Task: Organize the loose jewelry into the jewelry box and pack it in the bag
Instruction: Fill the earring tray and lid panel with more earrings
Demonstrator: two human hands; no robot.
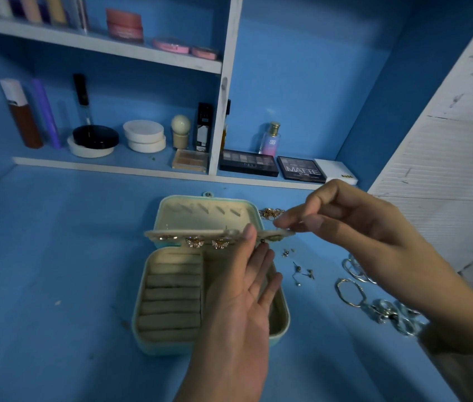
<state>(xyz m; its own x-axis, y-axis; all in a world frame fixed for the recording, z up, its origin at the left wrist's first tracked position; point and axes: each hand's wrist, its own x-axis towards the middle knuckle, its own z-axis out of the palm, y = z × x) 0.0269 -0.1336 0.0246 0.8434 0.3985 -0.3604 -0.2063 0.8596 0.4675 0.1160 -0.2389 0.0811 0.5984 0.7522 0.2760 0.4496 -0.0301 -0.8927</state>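
An open mint-green jewelry box point(142, 323) with a beige lining sits on the blue surface, its lid point(206, 211) tilted back. My left hand point(244, 288) holds the beige earring panel point(171, 235) level above the box, thumb on top and fingers beneath; gold earrings point(194, 242) hang from it. My right hand point(342, 219) pinches a small piece at the panel's right end. Loose studs point(302, 272), a gold piece point(270, 213) and silver rings and bangles point(374, 300) lie to the right of the box.
Shelves behind hold cosmetics: eyeshadow palettes point(248, 163), round jars point(144, 134), a perfume bottle point(270, 139) and tubes point(22, 114). A white louvred door point(447, 155) stands at the right. No bag shows in this view.
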